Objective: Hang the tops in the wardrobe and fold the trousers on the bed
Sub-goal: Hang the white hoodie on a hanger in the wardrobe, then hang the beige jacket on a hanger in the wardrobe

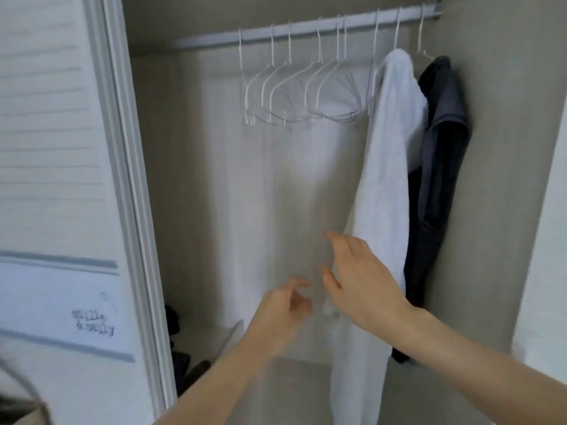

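I look into an open wardrobe. A light grey top (383, 185) hangs from the rail (306, 27) at the right, and a dark grey top (438, 154) hangs beside it against the right wall. Several bare white wire hangers (294, 84) hang left of them. My right hand (359, 280) is in front of the grey top's lower left edge, fingers spread and holding nothing. My left hand (282, 308) is blurred just left of it, fingers loosely curled, with nothing in it.
The sliding door's frame (135, 210) stands at the left with a white slatted panel (49, 133) beyond it. Dark items (181, 354) lie on the wardrobe floor at the lower left. The wardrobe's right wall (503, 179) is close behind the dark top.
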Motion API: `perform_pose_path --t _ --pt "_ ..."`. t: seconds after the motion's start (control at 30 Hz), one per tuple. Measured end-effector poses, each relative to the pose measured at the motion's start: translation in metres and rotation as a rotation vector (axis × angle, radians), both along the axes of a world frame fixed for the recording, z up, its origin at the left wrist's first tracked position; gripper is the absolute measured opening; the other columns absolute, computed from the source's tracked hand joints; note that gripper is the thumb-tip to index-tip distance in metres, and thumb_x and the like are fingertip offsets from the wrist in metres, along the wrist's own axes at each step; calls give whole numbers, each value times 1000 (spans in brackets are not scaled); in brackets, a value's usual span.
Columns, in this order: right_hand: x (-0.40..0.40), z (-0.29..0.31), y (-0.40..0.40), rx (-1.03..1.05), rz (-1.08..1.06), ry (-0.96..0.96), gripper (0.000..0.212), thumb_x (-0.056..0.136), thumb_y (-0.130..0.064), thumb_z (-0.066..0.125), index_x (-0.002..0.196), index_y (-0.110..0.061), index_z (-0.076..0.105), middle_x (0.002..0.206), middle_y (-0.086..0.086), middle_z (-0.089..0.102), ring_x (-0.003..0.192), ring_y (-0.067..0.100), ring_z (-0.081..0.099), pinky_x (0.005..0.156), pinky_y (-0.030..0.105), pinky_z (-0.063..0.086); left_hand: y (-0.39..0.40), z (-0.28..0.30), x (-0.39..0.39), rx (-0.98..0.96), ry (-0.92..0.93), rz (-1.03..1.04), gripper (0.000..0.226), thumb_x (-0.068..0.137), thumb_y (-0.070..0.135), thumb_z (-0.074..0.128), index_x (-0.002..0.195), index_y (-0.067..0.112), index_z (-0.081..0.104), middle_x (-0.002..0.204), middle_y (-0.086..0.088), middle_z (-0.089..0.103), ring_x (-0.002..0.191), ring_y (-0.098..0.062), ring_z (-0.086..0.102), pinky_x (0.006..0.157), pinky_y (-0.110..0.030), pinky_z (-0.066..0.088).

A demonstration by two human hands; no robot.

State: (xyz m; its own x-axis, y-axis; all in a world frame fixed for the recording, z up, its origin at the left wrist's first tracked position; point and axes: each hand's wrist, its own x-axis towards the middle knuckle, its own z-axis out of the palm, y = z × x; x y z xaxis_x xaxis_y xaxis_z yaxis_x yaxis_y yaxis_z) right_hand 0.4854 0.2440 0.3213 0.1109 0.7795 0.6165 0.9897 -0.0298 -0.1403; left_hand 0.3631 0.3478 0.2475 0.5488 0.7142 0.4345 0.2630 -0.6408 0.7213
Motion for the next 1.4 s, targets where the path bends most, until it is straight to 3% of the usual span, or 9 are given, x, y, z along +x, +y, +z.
perform_pose_path --t 0.17,0.37,0.5,0.6,0.7,0.87,1.03,1.13,1.4 --pt "-22 -59 -29 -69 250 129 53 99 -34 40 148 -19 25 146 -3 39 134 15 34 104 27 34 -69 -40 -52 -53 38 214 19 96 18 53 108 31 59 79 6 71 75 -14 66 74 -32 54" --pt "-37 -137 -87 -146 606 147 43 97 -23 47 139 -15 42 121 1 59 110 22 55 87 26 41 -196 -109 -90 -110 -4 578 19 97 19 52 110 31 59 80 8 71 79 -5 69 80 -32 55" --pt "-61 -172 -138 -254 840 174 43 98 -25 47 140 -18 40 122 -4 57 113 17 53 85 18 34 -301 -139 -104 -203 -42 858 24 98 19 51 107 41 56 74 9 70 72 -10 68 69 -33 54" --pt "-88 -193 -177 -355 1011 188 43 98 -27 45 140 -20 39 123 -6 57 112 14 54 81 18 36 -380 -155 -115 -253 -76 1082 19 99 23 51 105 39 58 74 11 70 74 -2 66 65 -22 52" --pt "-128 -216 -229 -479 1193 185 42 97 -26 48 137 -18 41 119 -4 58 111 16 54 86 24 41 -467 -176 -129 -318 -117 1358 16 97 27 52 107 35 62 75 11 70 73 -2 66 71 -33 55" --pt "-190 -249 -337 -588 1489 137 38 96 -24 50 133 -12 46 116 -3 60 108 17 55 81 20 37 -615 -205 -134 -409 -251 1721 18 96 29 52 91 45 58 74 15 69 72 -4 66 70 -32 55" --pt "-239 -282 -472 -723 1759 25 36 95 -20 51 130 -12 48 106 -1 62 104 24 55 90 35 43 -772 -258 -121 -551 -280 2056 21 95 32 50 87 51 52 68 14 65 62 -6 59 68 -37 51" --pt "-255 -306 -560 -808 1860 -32 35 94 -18 51 129 -12 50 103 0 63 104 25 55 90 39 44 -869 -295 -101 -660 -309 2220 26 93 26 53 83 50 52 63 22 61 55 -3 51 63 -34 48" --pt "-283 -377 -794 -1044 1992 -374 34 96 -16 45 129 -9 48 122 13 60 116 32 50 93 38 39 -1118 -354 -51 -965 -658 2449 18 95 11 55 93 28 61 69 5 70 67 -15 66 69 -35 53"
